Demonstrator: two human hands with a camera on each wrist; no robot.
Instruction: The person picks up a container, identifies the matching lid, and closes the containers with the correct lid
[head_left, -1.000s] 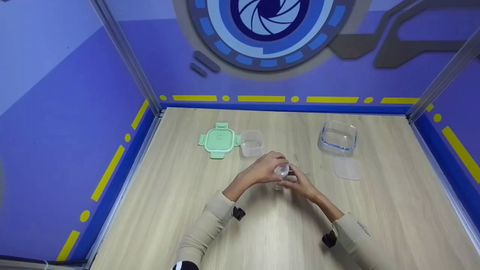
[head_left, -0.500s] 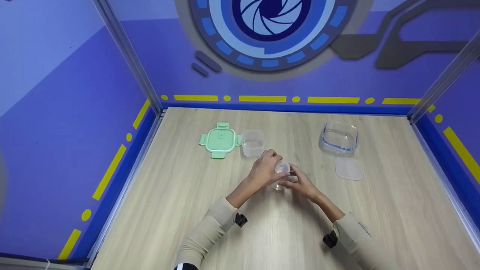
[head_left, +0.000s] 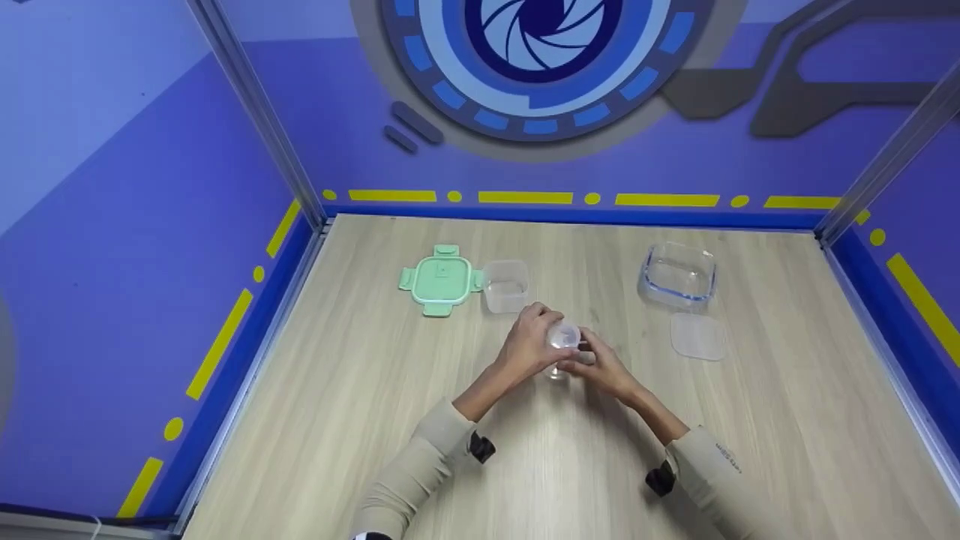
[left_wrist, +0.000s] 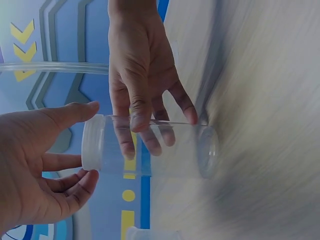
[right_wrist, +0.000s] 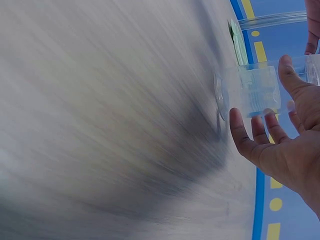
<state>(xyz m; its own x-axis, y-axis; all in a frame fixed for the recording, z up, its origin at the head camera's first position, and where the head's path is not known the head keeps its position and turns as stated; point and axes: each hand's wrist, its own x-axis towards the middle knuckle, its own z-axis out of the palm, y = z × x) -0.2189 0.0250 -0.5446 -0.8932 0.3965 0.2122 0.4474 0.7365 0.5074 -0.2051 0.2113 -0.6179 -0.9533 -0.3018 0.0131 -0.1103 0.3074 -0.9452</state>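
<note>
A clear cylindrical jar [left_wrist: 172, 150] with a translucent white screw lid [left_wrist: 92, 142] stands upright between both hands near the middle of the table. My left hand [head_left: 527, 343] holds the lid from above, thumb on one side and fingers on the other, as the left wrist view shows. Lower down, my right hand [head_left: 606, 373] curls round the jar's body, its thumb [right_wrist: 287, 67] and fingers on opposite sides. The jar's base [right_wrist: 220, 95] is right at the tabletop. In the head view, the hands cover much of the jar.
A green clip lid [head_left: 441, 280] lies at the back left, beside a translucent square container [head_left: 506, 300]. To the back right stands a square glass container [head_left: 679, 294], with a flat translucent lid [head_left: 697, 336] in front of it. Blue panels [head_left: 525, 172] enclose the wooden table [head_left: 315, 360].
My left hand has turned about the jar's lid, its wrist shifting a little to the right and exposing more of the lid. My right hand stays in place on the jar.
</note>
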